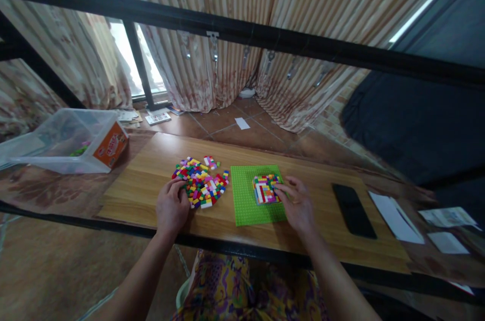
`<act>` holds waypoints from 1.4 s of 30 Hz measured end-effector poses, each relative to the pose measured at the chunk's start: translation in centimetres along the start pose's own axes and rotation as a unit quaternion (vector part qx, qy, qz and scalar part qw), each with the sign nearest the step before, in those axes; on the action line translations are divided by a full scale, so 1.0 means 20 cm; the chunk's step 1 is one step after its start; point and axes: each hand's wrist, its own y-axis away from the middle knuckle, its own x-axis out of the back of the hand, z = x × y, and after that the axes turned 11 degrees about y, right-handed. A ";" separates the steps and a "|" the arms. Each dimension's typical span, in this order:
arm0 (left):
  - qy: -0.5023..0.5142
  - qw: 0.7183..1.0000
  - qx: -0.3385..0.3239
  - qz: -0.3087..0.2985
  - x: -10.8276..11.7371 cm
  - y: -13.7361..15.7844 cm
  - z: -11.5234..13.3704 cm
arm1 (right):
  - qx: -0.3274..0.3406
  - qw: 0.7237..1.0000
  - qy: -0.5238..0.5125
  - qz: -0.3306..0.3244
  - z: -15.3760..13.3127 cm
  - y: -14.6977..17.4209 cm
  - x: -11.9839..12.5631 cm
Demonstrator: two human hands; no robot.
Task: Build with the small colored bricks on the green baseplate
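Note:
A green baseplate (242, 210) lies on the wooden board, carrying a block of multicoloured toy bricks (265, 190) built up near its right side. At the right edge of that block is my right hand (297, 202), its thumb and fingers curled against the bricks. Whether a loose brick sits between those fingertips is too small to make out. To the left spreads a pile of loose coloured bricks (204, 187). My left hand (172, 204) rests at the pile's left edge with bent fingers, their tips partly hidden among the bricks.
A clear plastic box (60, 159) with an orange label stands at the far left, a few bricks inside. On the right lie a black phone (354, 210) and white papers (396, 217). A dark metal rail (242, 28) crosses above the wooden board (132, 184), before curtains.

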 end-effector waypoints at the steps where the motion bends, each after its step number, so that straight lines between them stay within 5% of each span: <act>1: 0.001 1.000 -0.001 0.001 0.00 0.00 0.00 | 0.003 1.000 0.001 -0.003 0.01 0.00 -0.01; 10: -0.004 1.000 0.007 0.001 0.00 0.00 0.00 | -0.015 1.000 -0.026 -0.006 0.03 -0.01 -0.05; 28: 0.001 1.000 0.006 -0.001 0.00 0.00 0.00 | -0.230 0.943 -0.241 0.003 -0.02 0.01 -0.15; 42: -0.007 1.000 0.000 -0.004 0.00 -0.01 -0.02 | -0.240 0.948 -0.209 0.020 -0.03 0.00 -0.16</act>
